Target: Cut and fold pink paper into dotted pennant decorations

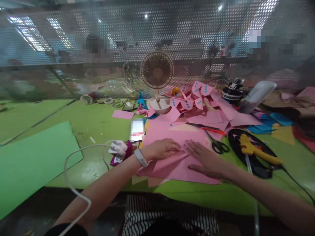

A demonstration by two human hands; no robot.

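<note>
A large sheet of pink paper (189, 168) lies on the green table in front of me, with a raised fold running across it. My left hand (164, 149) bends its fingers over the fold and grips the paper there; its thumb is mostly hidden. Just to the right, my right hand (200, 155) lies flat on the same sheet, fingers stretched and thumb apart, pressing beside the fold. More pink sheets and a tan edge show underneath. Black-handled scissors (220, 147) rest right of my right hand, beside a red-and-black cutting tool (206, 127).
A yellow glue gun (261, 152) lies on a black plate (232, 136) at right. Behind stand a small fan (157, 70) and piled pink cutouts (194, 98). A lit phone (137, 129), a white plug (118, 148) with cable, and green sheet (41, 157) are left.
</note>
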